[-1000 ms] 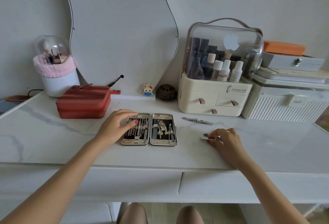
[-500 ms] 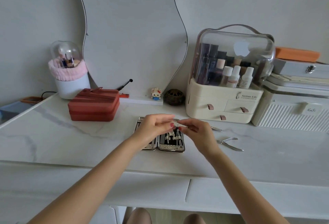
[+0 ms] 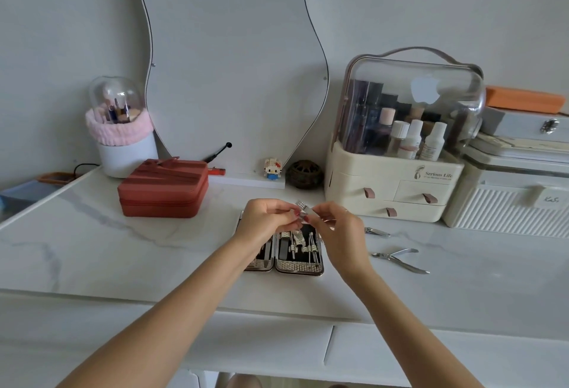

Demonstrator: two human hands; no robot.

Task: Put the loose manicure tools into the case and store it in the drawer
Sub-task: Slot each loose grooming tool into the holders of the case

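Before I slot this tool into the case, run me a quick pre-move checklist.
1. Small metal tool held by both the left hand and the right hand: ok.
2. Manicure case open flat on the table: ok.
3. Free slot for it: cannot tell, hands cover part.
4. All loose tools stored: not ok; nippers and clipper lie outside.
5. Drawer open: not ok, shut.

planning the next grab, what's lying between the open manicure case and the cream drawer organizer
In the head view, one small metal tool lies on the marble between the manicure case and the cream organizer; the cuticle nippers lie nearer the table's front edge.
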